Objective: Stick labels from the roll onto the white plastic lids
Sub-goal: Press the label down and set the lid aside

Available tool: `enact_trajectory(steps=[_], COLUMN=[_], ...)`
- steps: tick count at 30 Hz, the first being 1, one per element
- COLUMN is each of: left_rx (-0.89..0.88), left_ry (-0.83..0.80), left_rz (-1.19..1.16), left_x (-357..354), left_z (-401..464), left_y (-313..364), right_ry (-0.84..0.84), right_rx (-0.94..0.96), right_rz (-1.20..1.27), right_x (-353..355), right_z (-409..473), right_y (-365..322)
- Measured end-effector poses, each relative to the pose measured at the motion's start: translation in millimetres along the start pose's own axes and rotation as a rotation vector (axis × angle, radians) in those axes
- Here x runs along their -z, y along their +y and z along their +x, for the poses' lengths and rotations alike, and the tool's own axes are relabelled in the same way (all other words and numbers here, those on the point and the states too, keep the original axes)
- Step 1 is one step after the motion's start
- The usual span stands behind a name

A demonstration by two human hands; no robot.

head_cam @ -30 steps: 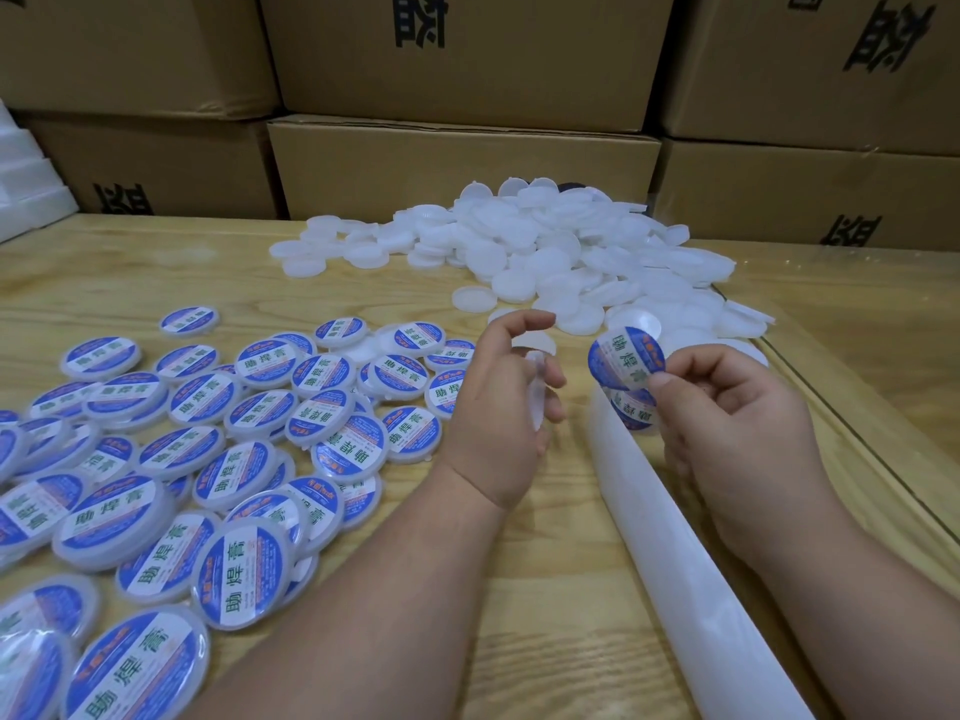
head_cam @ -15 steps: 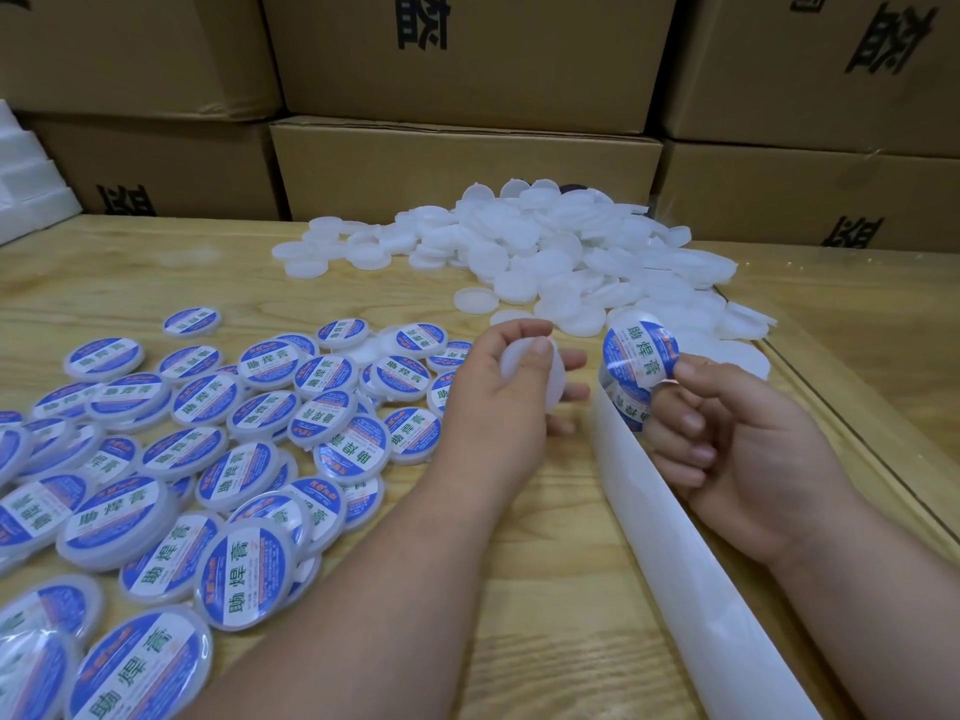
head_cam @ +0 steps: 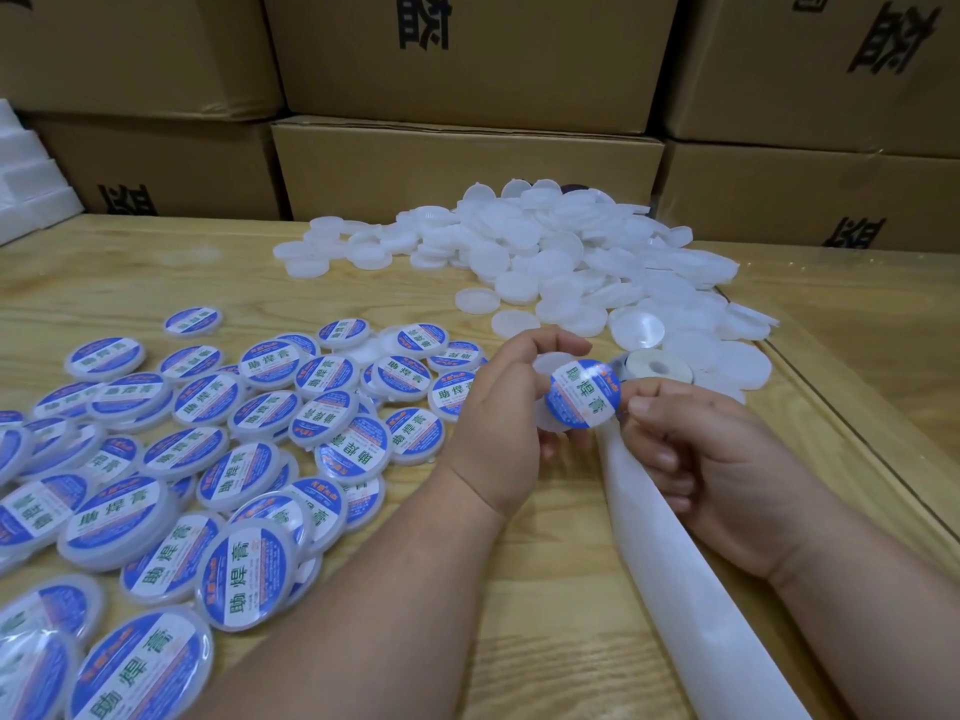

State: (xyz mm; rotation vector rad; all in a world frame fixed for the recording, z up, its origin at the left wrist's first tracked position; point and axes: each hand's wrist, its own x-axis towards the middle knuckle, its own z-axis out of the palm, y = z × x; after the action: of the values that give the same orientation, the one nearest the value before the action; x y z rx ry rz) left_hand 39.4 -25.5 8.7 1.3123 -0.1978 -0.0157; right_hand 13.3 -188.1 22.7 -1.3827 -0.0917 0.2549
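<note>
The left hand [head_cam: 498, 423] is gripping a white plastic lid [head_cam: 550, 371] above the desk [head_cam: 545, 589]. The right hand [head_cam: 727, 459] is pinching a round blue label [head_cam: 584, 393], holding it against that lid (contact extent unclear). The label roll [head_cam: 658, 367] is sitting just beyond the right hand, unlabelled lids [head_cam: 571, 262] piled farther back.

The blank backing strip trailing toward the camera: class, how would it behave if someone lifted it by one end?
The backing strip would probably flop, since it looks thin and translucent. It seems light for its length. Its glossy surface may slide easily over the wooden table.
</note>
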Motion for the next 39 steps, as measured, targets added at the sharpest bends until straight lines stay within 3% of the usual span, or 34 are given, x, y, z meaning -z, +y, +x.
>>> enact_trajectory(steps=[39], left_rx=[-0.012], left_ry=[0.023], left_rz=[0.014], left_x=[-3.3], left_z=[-5.5], left_y=[4.3], right_ry=[-0.014], right_rx=[-0.031], right_rz=[-0.027], right_x=[-3.5], right_z=[-2.5], right_y=[-2.4])
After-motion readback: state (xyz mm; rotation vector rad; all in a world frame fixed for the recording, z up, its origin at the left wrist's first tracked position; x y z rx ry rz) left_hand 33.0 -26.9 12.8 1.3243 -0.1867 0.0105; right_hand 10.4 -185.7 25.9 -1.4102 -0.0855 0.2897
